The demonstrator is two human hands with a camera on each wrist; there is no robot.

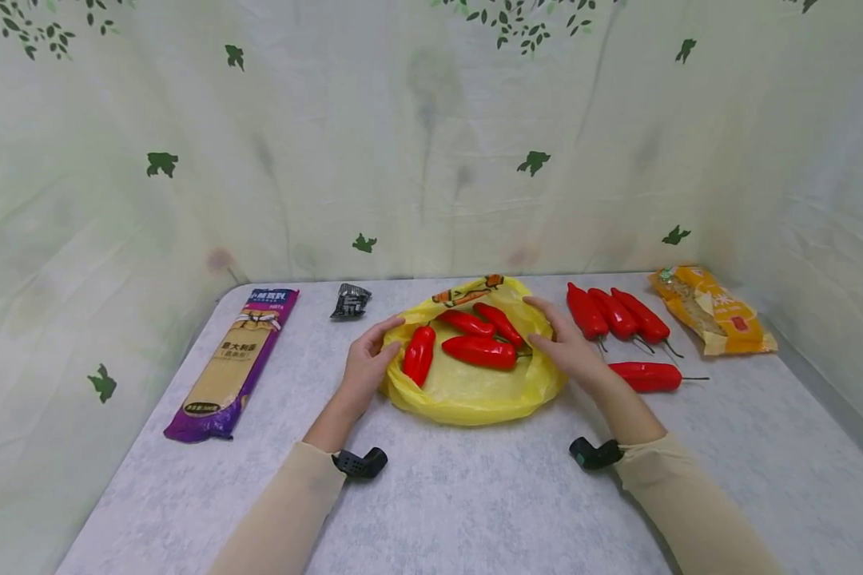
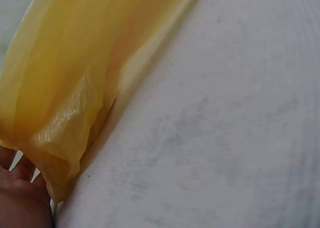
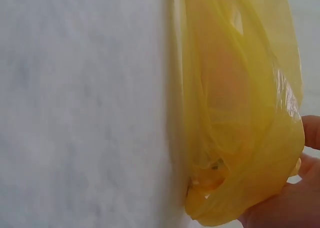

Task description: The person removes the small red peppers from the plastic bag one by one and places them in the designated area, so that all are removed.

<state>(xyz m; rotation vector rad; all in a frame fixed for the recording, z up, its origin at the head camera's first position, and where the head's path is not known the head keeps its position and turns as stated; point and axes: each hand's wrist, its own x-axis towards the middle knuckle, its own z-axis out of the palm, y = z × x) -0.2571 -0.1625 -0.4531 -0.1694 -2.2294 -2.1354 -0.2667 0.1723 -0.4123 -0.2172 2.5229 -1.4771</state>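
A yellow plastic bag (image 1: 475,403) lies on the table with its mouth spread wide. Several red chili peppers rest inside it, one (image 1: 419,355) at the left and another (image 1: 479,352) near the middle. My left hand (image 1: 365,359) grips the bag's left rim, and the left wrist view shows its fingers (image 2: 22,169) against the yellow film. On the opposite side, my right hand (image 1: 568,343) holds the right rim, thumb toward the opening. In the right wrist view the bag (image 3: 240,112) partly covers that hand's fingers.
Right of the bag, three red peppers (image 1: 616,314) lie in a row, with another pepper (image 1: 647,376) in front. An orange food packet (image 1: 719,315) sits at the back right. A purple pasta pack (image 1: 237,359) lies left, and a small black packet (image 1: 350,301) behind.
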